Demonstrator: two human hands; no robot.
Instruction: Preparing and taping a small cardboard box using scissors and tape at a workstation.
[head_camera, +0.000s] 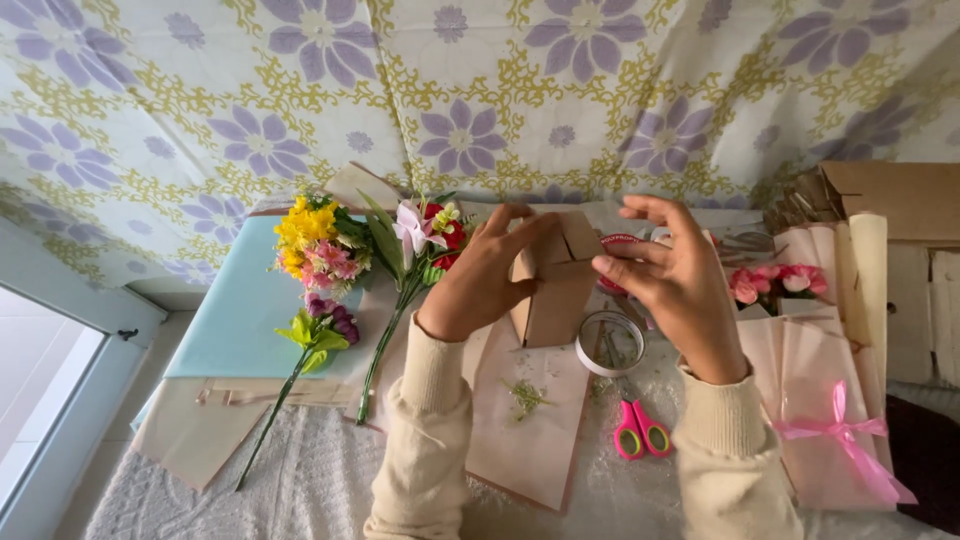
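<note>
Left of centre, loose stemmed yellow, pink and purple flowers (320, 250) lie on the bench (300, 480). At centre the left hand (480, 275) grips the small brown cardboard box (550, 290); the right hand (675, 270), fingers spread, touches its top edge. Pink-handled scissors (640, 432) lie below.

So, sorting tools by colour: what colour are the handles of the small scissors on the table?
Bright pink handles with yellow-green inner rings on the small scissors, clearest in the head view.

Brown paper box (556, 290), upright, flaps open, centre table.
</note>
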